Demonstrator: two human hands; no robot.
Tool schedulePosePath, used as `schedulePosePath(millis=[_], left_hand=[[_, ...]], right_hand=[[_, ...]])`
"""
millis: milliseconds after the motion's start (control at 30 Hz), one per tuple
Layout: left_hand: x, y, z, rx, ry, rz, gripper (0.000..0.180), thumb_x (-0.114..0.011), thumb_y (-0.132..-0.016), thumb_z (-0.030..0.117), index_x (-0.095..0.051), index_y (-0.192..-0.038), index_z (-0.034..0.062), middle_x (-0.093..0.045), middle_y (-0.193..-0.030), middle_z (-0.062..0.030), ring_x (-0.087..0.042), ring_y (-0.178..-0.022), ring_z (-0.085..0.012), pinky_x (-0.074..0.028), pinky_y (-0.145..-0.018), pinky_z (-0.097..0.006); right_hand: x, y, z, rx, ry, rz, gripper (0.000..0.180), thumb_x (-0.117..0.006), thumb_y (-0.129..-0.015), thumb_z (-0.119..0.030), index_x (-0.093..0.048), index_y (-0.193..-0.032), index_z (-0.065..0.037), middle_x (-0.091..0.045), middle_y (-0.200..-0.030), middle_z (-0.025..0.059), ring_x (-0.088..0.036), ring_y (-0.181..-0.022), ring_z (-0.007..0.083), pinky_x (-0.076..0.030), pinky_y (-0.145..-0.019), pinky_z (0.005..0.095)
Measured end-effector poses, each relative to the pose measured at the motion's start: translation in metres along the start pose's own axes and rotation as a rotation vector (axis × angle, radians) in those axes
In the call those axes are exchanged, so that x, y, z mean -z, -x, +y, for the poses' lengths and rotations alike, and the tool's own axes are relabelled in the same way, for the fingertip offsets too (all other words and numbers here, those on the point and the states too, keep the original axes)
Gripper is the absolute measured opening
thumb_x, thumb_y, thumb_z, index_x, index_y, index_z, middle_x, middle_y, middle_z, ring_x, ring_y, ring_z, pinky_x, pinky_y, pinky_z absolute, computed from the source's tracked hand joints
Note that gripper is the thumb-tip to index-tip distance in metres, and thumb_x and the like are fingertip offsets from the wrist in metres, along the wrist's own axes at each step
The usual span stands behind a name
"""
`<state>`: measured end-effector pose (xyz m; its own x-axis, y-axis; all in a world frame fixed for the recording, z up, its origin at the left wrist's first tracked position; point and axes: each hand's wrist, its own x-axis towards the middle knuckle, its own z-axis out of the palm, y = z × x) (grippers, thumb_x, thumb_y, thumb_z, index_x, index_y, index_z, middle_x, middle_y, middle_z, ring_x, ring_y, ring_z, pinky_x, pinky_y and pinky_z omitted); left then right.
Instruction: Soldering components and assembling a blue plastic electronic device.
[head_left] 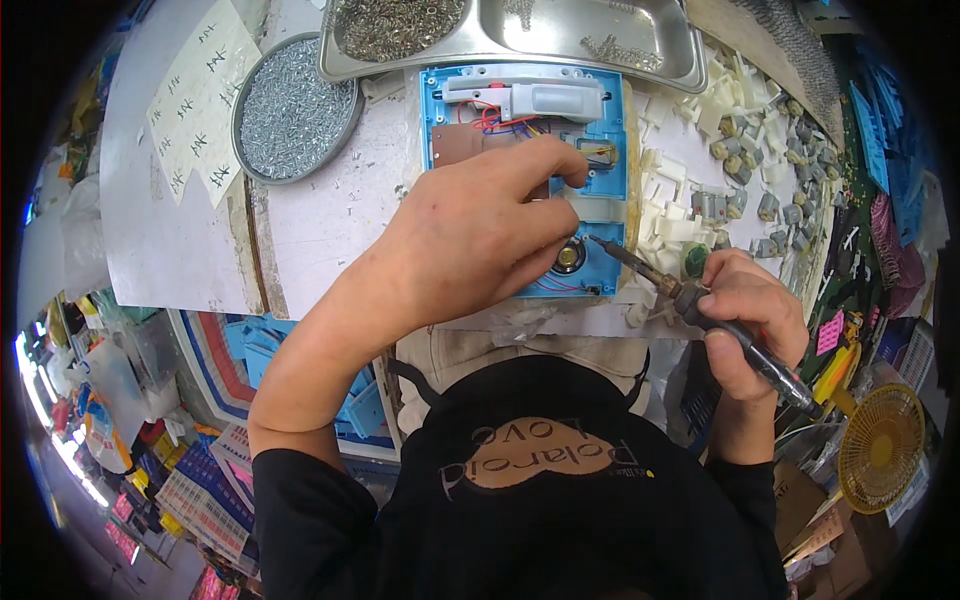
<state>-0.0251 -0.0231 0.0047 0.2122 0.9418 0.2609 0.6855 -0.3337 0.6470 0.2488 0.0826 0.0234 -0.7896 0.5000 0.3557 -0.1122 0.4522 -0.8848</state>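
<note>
on the white tabletop (175,240), directly in front of the person: an open rectangular blue plastic housing (618,215), hollow side up. fitted inside its far end, a long pale-grey plastic unit (550,100), smooth and rounded; below that, a flat brown board (455,142), partly covered, with loose thin red and blue wires (490,120). in the housing's near right part, a round dark-rimmed speaker (570,256).

above the middle of the housing, the left hand (485,225), back upward, wrist bent, fingers curled inward, reaching in from the left side; fingertips partly hidden, so cannot tell of anything pinched there. to the right of the housing, the right hand (750,320), closed pen-like round the dark handle of a soldering iron (690,300), with the narrow tip slanting over the housing just beside the speaker; contact impossible to tell.

left of the housing, a round grey dish (357,118) heaped with shiny screws (295,110), and farther left, matte paper sheets (205,95) with dark handwriting. just beyond the housing's far edge, a polished steel tray (530,45) of tiny metal pieces (400,25). right of the housing, scattered angular off-white plastic parts (680,225) and stubby grey cylindrical parts (768,207).
</note>
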Motion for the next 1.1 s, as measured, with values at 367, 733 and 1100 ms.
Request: schedulePosePath(millis=[367,733,1100], left_hand=[[-0.0049,0.0002,0.0035,0.003,-0.074,0.008,0.02,-0.079,-0.072,0.003,-0.065,-0.086,0.0076,-0.063,-0.112,-0.0073,-0.067,-0.085,-0.0237,-0.056,-0.069,-0.036],[-0.0073,0.0007,0.0056,-0.014,-0.121,0.027,0.021,-0.078,-0.071,0.003,-0.063,-0.085,0.007,-0.063,-0.114,-0.0081,-0.068,-0.088,-0.0252,-0.057,-0.068,-0.036],[-0.0078,0.0007,0.0057,-0.013,-0.126,0.035,0.02,-0.077,-0.071,0.004,-0.062,-0.084,0.0071,-0.063,-0.113,-0.0075,-0.067,-0.09,-0.0259,-0.058,-0.067,-0.036]], right_hand=[[-0.0018,-0.0021,0.0006,-0.003,0.03,-0.036,0.022,-0.074,-0.083,-0.013,-0.068,-0.1,0.001,-0.061,-0.068,0.0092,-0.054,-0.058,0.0246,-0.046,-0.059,0.0381],[-0.0067,-0.0054,0.0004,-0.03,0.058,-0.057,0.021,-0.075,-0.082,-0.012,-0.069,-0.097,0.001,-0.064,-0.071,0.0109,-0.056,-0.059,0.0259,-0.046,-0.058,0.0365],[-0.0071,-0.0076,-0.0005,-0.042,0.068,-0.059,0.022,-0.075,-0.08,-0.011,-0.069,-0.097,0.001,-0.065,-0.073,0.011,-0.056,-0.06,0.0259,-0.046,-0.058,0.0361]])
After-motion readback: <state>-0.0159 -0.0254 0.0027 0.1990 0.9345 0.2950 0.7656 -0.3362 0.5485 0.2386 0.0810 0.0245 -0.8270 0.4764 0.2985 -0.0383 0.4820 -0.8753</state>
